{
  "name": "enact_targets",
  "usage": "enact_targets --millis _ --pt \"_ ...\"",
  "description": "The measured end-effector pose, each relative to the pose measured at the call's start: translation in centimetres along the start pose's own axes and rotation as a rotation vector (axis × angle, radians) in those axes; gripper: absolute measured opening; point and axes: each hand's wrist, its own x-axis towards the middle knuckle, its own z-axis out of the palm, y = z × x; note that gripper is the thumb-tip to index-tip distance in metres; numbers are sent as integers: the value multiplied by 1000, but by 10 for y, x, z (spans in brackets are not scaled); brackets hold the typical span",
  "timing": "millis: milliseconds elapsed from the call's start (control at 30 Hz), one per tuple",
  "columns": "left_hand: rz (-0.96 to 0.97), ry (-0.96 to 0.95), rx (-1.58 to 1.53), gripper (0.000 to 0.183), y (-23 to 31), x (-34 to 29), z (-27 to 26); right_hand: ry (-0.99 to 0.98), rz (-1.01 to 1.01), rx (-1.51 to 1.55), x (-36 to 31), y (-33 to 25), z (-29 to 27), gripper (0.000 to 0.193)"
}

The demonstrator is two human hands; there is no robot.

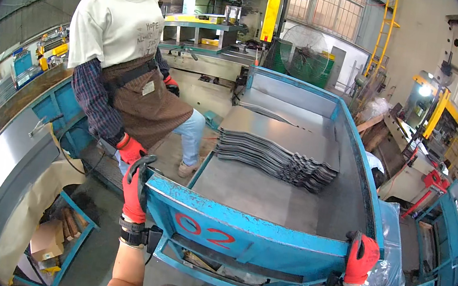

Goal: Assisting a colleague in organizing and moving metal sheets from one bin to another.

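Here both hands hold the near end of the blue metal bin [251,241]: the left hand [135,188] has its fingers closed around the left corner, and the right hand [361,259] grips the right corner. It seems the bin is being moved; the next push probably needs an even force on both sides. Inside lies a stack of bent metal sheets [277,152]. A coworker [126,66] stands beside it.

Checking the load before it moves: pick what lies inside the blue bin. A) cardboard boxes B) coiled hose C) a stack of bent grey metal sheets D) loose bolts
C: the blue bin, held at its near corners by the left hand and right hand, holds a stack of bent grey metal sheets.
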Motion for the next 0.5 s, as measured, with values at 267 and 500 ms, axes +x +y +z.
enact_targets --millis 267,500 --pt "18 -27 62 39 -16 -1 -5 110 -37 -5 0 -8 2 20" --pt "256 -50 355 43 -9 -1 -7 89 -21 -16 1 -12 1 24"
